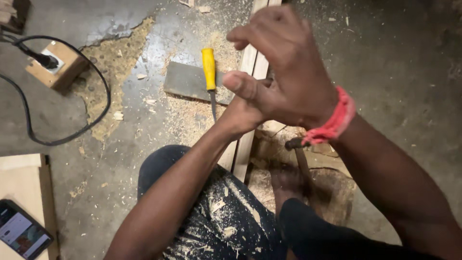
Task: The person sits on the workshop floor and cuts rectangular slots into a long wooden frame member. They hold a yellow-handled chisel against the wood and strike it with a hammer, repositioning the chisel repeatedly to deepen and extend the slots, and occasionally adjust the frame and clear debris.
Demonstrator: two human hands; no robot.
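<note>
My right hand (288,72), with a red band at the wrist, is raised close to the camera with its back toward me and its fingers bent. It lies pressed over my left hand (243,98), of which only the thumb and the heel show. Both palms are hidden, so I cannot tell whether anything is between them. Below the hands, long pale wooden strips (255,62) run across the floor. A chisel with a yellow handle (209,70) rests on a flat grey stone (185,82) just left of the strips.
A hammer (299,153) lies under my right wrist, by my foot (288,183) on a wooden block. Sawdust and chips cover the concrete floor and my dark trousers. A wooden socket box (55,62) with a black cable sits far left. A phone (21,233) lies on a board.
</note>
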